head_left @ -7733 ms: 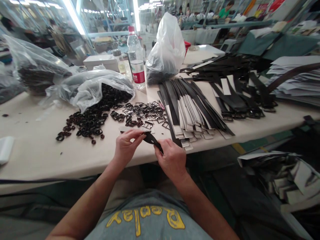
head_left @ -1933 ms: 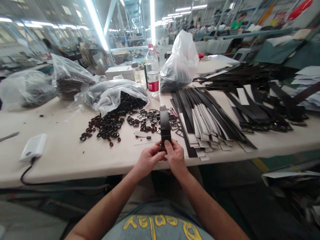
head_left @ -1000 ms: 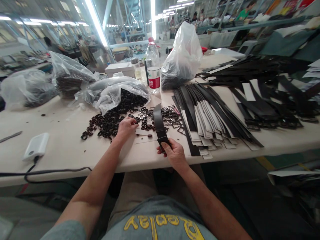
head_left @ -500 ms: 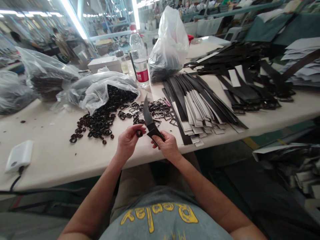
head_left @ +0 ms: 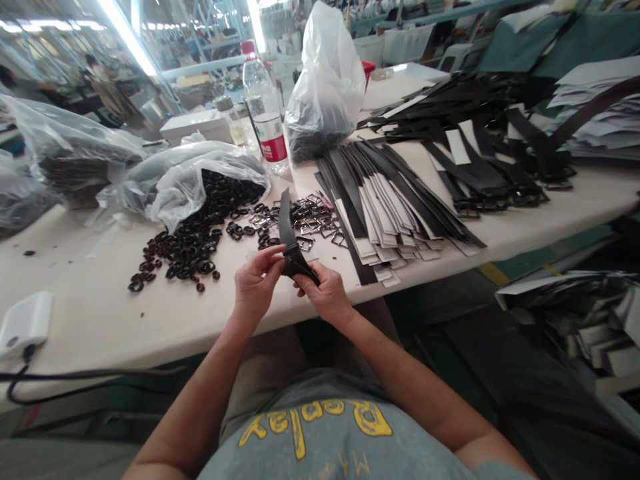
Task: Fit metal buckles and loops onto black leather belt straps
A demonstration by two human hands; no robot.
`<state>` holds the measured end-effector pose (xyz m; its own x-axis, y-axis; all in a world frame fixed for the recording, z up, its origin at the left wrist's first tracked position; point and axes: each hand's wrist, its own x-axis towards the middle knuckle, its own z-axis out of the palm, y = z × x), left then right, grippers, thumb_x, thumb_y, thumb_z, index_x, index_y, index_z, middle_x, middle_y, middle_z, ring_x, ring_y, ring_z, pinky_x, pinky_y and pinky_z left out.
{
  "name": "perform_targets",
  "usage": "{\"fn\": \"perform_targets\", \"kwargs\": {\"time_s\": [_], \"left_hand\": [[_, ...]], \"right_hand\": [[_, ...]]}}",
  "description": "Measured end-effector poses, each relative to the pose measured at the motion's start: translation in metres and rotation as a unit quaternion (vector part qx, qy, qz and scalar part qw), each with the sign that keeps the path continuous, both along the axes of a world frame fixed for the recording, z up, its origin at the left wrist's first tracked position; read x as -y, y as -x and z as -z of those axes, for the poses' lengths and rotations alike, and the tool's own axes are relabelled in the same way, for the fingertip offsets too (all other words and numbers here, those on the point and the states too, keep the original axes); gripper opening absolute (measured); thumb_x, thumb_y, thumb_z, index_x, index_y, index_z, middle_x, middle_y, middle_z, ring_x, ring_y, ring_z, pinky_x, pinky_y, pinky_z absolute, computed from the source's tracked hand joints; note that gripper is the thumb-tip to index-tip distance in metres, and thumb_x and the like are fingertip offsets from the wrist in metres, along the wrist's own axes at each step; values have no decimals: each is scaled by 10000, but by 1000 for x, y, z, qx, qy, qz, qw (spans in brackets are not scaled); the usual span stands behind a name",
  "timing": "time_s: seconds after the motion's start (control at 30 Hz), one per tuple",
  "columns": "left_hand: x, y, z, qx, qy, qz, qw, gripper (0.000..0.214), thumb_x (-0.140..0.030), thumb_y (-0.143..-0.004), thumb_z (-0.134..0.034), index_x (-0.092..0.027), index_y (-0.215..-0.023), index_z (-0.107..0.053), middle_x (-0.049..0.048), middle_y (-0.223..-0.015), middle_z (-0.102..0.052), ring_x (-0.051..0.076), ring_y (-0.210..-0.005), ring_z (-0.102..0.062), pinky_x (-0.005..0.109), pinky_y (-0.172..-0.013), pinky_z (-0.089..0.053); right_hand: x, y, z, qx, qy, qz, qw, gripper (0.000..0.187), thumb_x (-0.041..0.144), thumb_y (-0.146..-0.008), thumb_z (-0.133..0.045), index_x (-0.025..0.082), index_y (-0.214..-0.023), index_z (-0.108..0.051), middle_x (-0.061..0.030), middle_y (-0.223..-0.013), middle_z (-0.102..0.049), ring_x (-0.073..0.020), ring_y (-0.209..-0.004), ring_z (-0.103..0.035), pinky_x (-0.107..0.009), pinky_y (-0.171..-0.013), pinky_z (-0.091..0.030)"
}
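A short black strap (head_left: 286, 223), its curved end pointing up and away from me, is gripped near its folded lower part by my right hand (head_left: 326, 292), thumb on top. My left hand (head_left: 257, 283) is closed in a pinch at the strap's left side, fingertips touching it. The small dark ring in those fingers is mostly hidden against the black strap. Beyond the hands lie a heap of dark oval rings (head_left: 187, 257) and a pile of metal buckles (head_left: 313, 217). Several black straps with white sections (head_left: 385, 207) lie in a fanned stack to the right.
Plastic bags (head_left: 200, 167) of dark parts stand along the back left, another bag (head_left: 325, 87) behind the buckles. A bottle with a red cap (head_left: 267, 113) stands between them. Buckled straps (head_left: 495, 173) lie at the right; a white corded device (head_left: 25, 323) sits at the left edge.
My left hand has brought the dark ring rightward against the strap, and the fingertips now meet it. The view has shifted slightly, while my right hand keeps its hold on the strap.
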<state>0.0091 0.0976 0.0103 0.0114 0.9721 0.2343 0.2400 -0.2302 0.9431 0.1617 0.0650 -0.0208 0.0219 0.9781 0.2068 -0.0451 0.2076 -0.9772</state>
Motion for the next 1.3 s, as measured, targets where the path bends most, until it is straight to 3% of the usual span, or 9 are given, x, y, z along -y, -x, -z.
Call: {"fn": "perform_targets", "kwargs": {"time_s": [0.17, 0.37, 0.57, 0.67, 0.77, 0.9, 1.17, 1.3], "left_hand": [[-1, -9, -3, 77, 22, -11, 997, 173, -317, -702, -801, -174, -791, -763, 16, -712, -737, 135, -645, -642, 246, -637, -530], [3, -6, -6, 115, 64, 28, 991, 234, -343, -675, -842, -194, -850, -799, 44, -824, -780, 156, -736, -683, 263, -702, -563], [3, -8, 1, 172, 89, 17, 981, 268, -328, -608, -885, -184, -808, -778, 37, -804, -770, 159, -734, -685, 281, -711, -570], [4, -9, 0, 136, 49, 39, 989, 216, -288, -658, -854, -199, -837, -772, 26, -821, -765, 155, -740, -686, 278, -714, -567], [5, -7, -3, 26, -58, 42, 997, 146, -243, -730, -805, -211, -868, -769, 24, -856, -753, 154, -778, -678, 276, -748, -556], [7, -5, -4, -85, -160, 20, 983, 101, -217, -788, -763, -212, -889, -759, 30, -912, -735, 143, -800, -666, 259, -742, -551], [9, -6, -2, -144, -247, 28, 958, 105, -210, -836, -740, -228, -937, -761, 23, -914, -740, 142, -821, -692, 261, -760, -578], [10, -1, -2, -131, -202, 45, 969, 101, -258, -846, -739, -234, -933, -784, 38, -921, -752, 152, -819, -697, 272, -772, -576]], "right_hand": [[-1, -1, 0, 14, 4, -2, 1000, 257, 453, -903, -640, 206, -842, -607, 5, -692, -681, -143, -531, -648, -228, -520, -488], [-1, -1, -1, 4, 3, 1, 1000, 287, 483, -909, -640, 209, -830, -604, 8, -687, -676, -143, -532, -647, -228, -516, -497], [-1, 0, 0, 14, -10, 4, 1000, 247, 433, -912, -647, 206, -824, -603, 11, -686, -671, -143, -531, -649, -229, -524, -491], [-1, -1, 0, -1, -4, -8, 1000, 257, 441, -920, -634, 204, -827, -595, 8, -689, -670, -143, -531, -649, -223, -510, -489], [-1, -2, 0, 2, -4, -13, 1000, 277, 459, -925, -627, 203, -827, -589, 9, -688, -666, -137, -526, -645, -216, -505, -485], [-2, -1, 3, 21, -6, -15, 1000, 263, 449, -930, -621, 201, -846, -597, 12, -687, -666, -131, -528, -647, -210, -513, -487], [-4, -2, 5, 2, -16, -32, 999, 255, 425, -918, -613, 185, -837, -584, 10, -676, -661, -126, -510, -646, -191, -484, -489], [-4, -4, 4, -7, -11, -44, 999, 245, 419, -909, -627, 178, -870, -604, 5, -685, -665, -129, -522, -649, -196, -495, -497]]}}
